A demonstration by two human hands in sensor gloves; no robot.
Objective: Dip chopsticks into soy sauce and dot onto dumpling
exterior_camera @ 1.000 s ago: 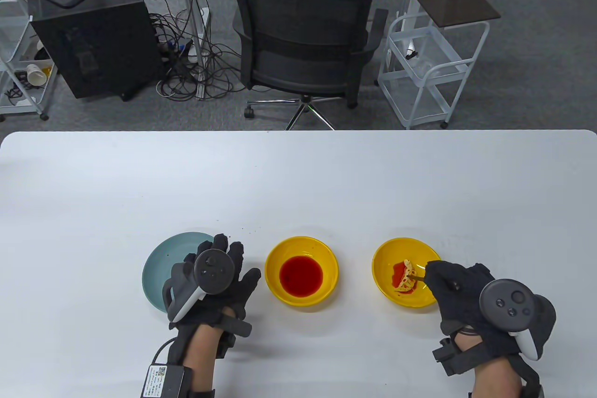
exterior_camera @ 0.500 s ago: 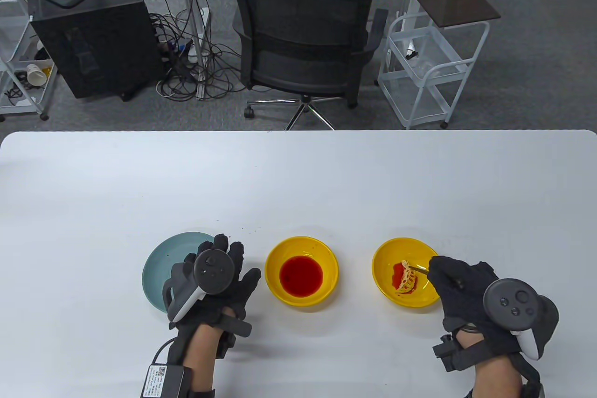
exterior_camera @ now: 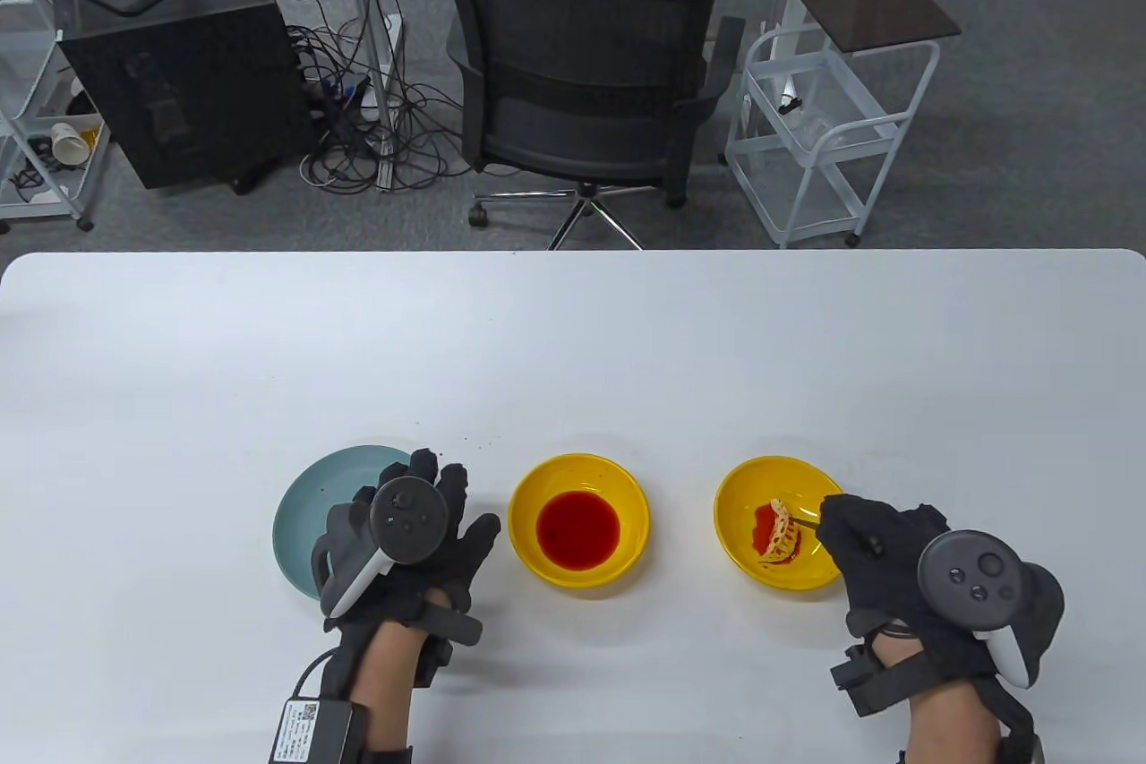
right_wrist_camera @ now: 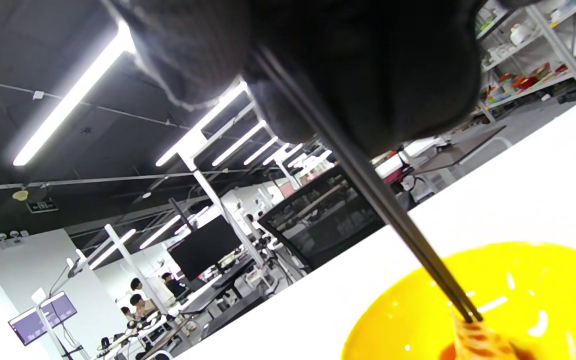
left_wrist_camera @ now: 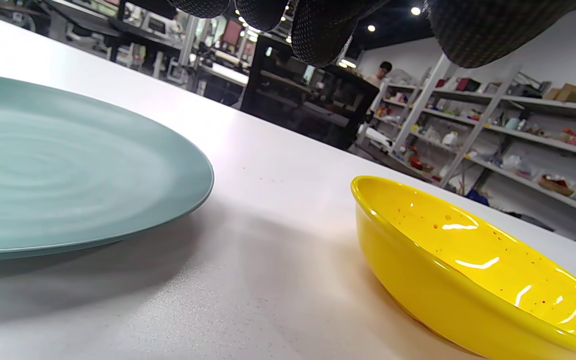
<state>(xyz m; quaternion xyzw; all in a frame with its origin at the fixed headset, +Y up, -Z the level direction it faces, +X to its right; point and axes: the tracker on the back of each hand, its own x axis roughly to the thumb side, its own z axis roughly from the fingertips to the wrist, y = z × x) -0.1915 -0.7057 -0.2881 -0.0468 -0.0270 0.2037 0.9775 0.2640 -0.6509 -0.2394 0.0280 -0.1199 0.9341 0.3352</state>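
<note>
A yellow bowl [exterior_camera: 627, 482] in the middle holds red sauce [exterior_camera: 578, 528]. A second yellow bowl [exterior_camera: 743, 486] on the right holds a dumpling [exterior_camera: 782, 531] lying in a red smear. My right hand [exterior_camera: 882, 553] grips dark chopsticks [exterior_camera: 803, 519], and their tips touch the dumpling's upper edge; the right wrist view shows the chopsticks [right_wrist_camera: 368, 185] running down to the dumpling [right_wrist_camera: 478, 340]. My left hand [exterior_camera: 421, 522] rests flat with fingers spread, partly over a teal plate [exterior_camera: 309, 504], and holds nothing.
The teal plate [left_wrist_camera: 68, 170] and the sauce bowl's rim [left_wrist_camera: 418, 200] lie close together in the left wrist view. An office chair [exterior_camera: 582, 83] and a white cart [exterior_camera: 833, 119] stand beyond the table's far edge [exterior_camera: 573, 253].
My right hand shifted slightly left and back toward me, keeping the chopstick tips on the dumpling. The left hand has not moved.
</note>
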